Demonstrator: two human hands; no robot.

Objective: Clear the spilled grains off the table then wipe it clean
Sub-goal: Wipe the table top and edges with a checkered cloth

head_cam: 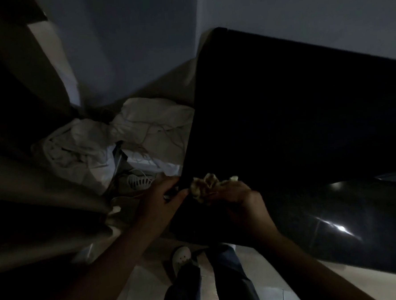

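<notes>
Two bare forearms (120, 254) reach in from the near edge, above dark trouser legs (230, 275) and a white shoe (181, 257) on the pale floor (140, 290). The room is very dim.

The right hand (235, 195) has its fingers curled around a crumpled, pale yellowish cloth (205, 184) and holds it at the near left corner of a glossy black tabletop (295, 125). The cloth touches the surface right at the edge, probably so that anything swept along goes over the side.

The left hand (163, 193) sits just beside the cloth, at that same corner, with its thumb pointing toward it. It seems placed there to catch what comes off the edge. In the gloom I cannot tell whether its fingers are cupped below the rim or gripping it.

The spilled grains cannot be made out anywhere on the dark surface, so how much is left to clear is uncertain. The tabletop stretches away to the right and far side, with one bright glare spot near right.

Left of it, on the floor, lies a heap of white fabric (126, 135) against a grey wall (128, 49).
</notes>
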